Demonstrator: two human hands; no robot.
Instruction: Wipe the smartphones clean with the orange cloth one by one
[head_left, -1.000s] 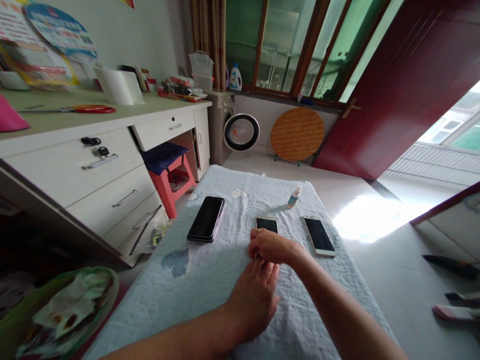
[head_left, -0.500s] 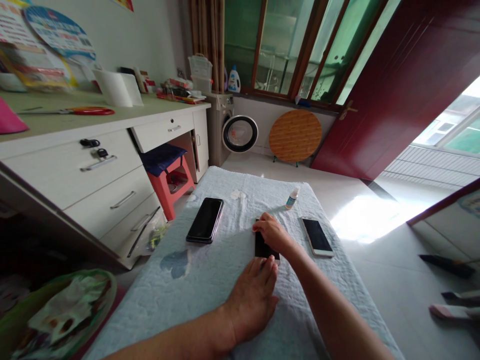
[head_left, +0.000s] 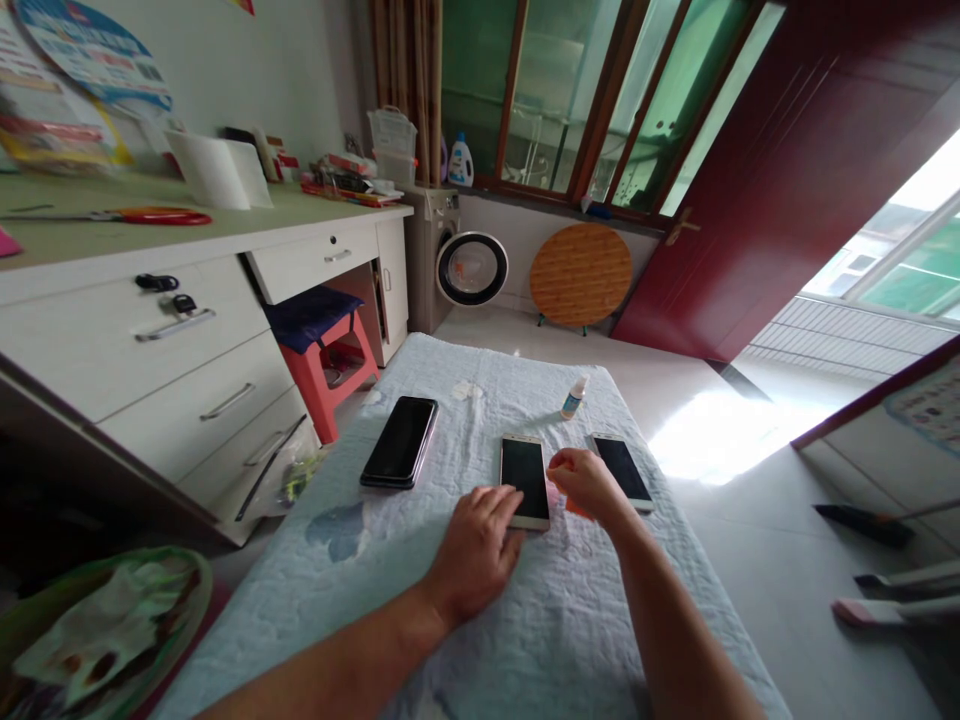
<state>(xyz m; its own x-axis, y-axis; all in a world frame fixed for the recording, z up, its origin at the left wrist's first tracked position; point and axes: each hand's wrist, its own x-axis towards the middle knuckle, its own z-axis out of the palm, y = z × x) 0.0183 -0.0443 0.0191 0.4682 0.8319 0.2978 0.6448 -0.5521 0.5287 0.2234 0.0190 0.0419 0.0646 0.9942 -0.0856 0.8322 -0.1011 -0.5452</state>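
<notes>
A white-framed smartphone with a dark screen lies face up on the quilted cloth. The outstretched fingers of my left hand rest on its lower left corner. Just right of this phone is my right hand, fingers pinched together. A thin orange piece shows under that hand; most of it is hidden, and its kind is unclear. Beyond my right hand lies another white smartphone, partly covered by the hand. A black smartphone sits on the left. The small spray bottle stands upright behind.
A desk with drawers runs along the left, with a pink stool under it. At lower left stands a green waste basket. The washing machine has its door open. A round wooden tabletop leans by the wall.
My right hand has lifted off the middle phone and moved right, and orange now shows under it. My left hand has shifted left onto the phone's corner. The view has turned slightly.
</notes>
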